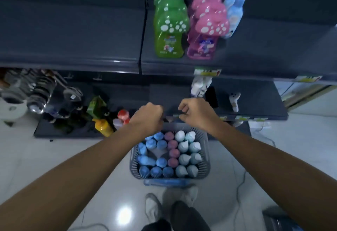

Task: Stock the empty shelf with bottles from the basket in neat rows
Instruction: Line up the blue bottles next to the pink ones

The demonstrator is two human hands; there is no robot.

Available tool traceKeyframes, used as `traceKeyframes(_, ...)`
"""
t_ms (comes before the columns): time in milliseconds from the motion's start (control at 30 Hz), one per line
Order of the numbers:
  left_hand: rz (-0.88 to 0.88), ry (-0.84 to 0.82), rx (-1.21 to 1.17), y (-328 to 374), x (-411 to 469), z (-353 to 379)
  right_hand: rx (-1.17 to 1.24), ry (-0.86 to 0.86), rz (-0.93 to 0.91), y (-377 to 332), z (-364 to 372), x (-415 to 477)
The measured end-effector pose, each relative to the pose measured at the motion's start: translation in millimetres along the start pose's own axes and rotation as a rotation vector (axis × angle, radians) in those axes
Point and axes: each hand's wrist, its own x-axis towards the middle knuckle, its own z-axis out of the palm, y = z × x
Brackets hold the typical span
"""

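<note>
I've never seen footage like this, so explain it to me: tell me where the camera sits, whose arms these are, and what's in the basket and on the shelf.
This is one picture, taken by a wide-angle camera worn on a person's head and looking down. The two bare arms are that person's own. The left hand and right hand hover with curled fingers over the far rim of a grey basket near their feet. Neither visibly holds anything. The basket is packed with upright bottles, showing blue caps, purple caps and pale caps. On the dark shelf above stand rows of green bottles, pink bottles and light blue bottles.
</note>
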Motion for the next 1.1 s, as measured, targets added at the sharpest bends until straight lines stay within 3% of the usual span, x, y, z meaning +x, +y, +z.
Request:
traceKeyframes(333,-0.166,-0.203,-0.012,-69,15,148,-0.076,-0.222,0.062,43,164,32)
traceKeyframes(600,-0.300,-0.175,0.146,-94,61,226,-0.131,-0.220,0.038,71,266,65)
traceKeyframes(767,-0.377,-0.198,0.264,-100,74,251,-0.250,-0.217,0.012,80,300,74)
traceKeyframes(1100,-0.328,-0.240,0.408,-104,94,264,-0.317,-0.154,-0.012,84,313,80)
